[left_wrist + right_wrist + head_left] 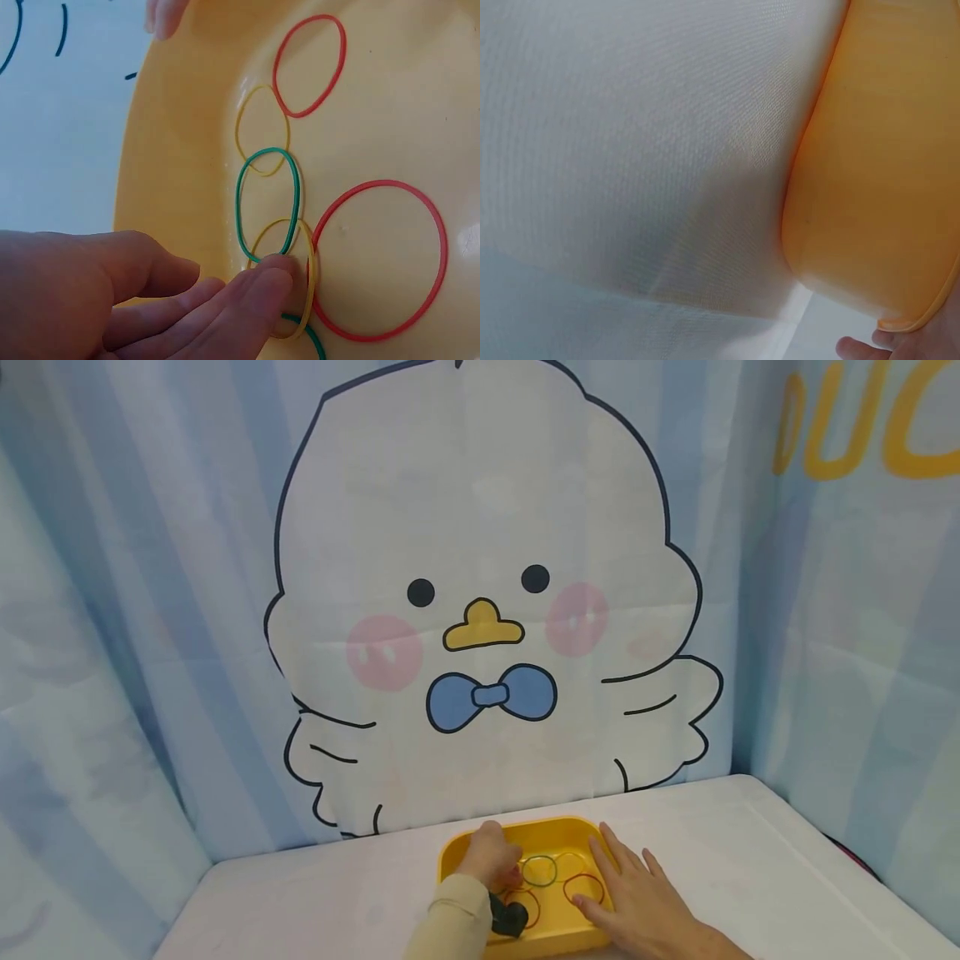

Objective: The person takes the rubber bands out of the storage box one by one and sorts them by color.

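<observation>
A shallow yellow tray (551,822) holds several rubber bands lying flat. My left hand (487,853) reaches in at the tray's left side. In the left wrist view, its fingertips (271,289) are right at a yellow rubber band (311,262), which overlaps a green rubber band (238,202); the thumb stands apart from them. A large red rubber band (445,255) lies close by, and a smaller red one (345,45) farther off. My right hand (645,902) rests with spread fingers on the tray's right rim, its thumb reaching over the inside.
The tray stands on a white table (750,860) that stretches out on both sides. Behind it hangs a curtain (480,510) printed with a cartoon duck. A dark object (510,917) by the left wrist covers part of the tray.
</observation>
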Demonstrator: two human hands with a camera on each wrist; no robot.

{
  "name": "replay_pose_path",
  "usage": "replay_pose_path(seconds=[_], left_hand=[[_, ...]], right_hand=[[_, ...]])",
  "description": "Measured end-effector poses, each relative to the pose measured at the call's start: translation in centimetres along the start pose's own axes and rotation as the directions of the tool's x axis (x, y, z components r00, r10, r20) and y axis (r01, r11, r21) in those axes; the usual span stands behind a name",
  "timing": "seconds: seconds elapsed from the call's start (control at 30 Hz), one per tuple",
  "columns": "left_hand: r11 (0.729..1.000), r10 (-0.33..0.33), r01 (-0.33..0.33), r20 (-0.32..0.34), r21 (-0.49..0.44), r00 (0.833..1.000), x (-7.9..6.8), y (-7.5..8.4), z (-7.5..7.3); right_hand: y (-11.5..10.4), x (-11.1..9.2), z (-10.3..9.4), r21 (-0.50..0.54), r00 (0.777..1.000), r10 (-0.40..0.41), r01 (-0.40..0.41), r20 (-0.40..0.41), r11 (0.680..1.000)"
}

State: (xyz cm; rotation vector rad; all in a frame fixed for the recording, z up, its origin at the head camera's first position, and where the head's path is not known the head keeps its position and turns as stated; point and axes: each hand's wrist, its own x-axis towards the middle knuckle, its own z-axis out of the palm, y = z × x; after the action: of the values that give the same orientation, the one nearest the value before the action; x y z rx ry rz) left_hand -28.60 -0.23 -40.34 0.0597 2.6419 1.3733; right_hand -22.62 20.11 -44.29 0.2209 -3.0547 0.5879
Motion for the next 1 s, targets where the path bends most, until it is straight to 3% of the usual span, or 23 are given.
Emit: replay_pose_path(seconds=[0.3, 0.53, 0.8, 1.0], left_hand=[[0.994, -0.069, 0.075, -0.073, 0.083, 0.995, 0.2, 0.5, 1.4], [0.988, -0.006, 0.033, -0.173, 0.152, 0.985, -0.2, 0.4, 2.3], [0.986, 0.003, 0.034, -0.22, 0.163, 0.975, -0.5, 0.5, 2.7], [0.993, -0.011, 0.037, -0.216, 0.115, 0.976, -0.6, 0.5, 3.0]], right_hand=[[0.0, -0.1, 0.0, -0.012, 1.0, -0.014, 0.014, -0.015, 1.0], [0.0, 0.0, 0.0, 0.002, 1.0, -0.005, 0.005, 0.0, 1.0], [0.0, 0.1, 0.0, 0.012, 1.0, 0.008, -0.008, 0.011, 1.0], [0.2, 0.1, 0.0, 0.007, 1.0, 0.009, -0.009, 0.008, 1.0]])
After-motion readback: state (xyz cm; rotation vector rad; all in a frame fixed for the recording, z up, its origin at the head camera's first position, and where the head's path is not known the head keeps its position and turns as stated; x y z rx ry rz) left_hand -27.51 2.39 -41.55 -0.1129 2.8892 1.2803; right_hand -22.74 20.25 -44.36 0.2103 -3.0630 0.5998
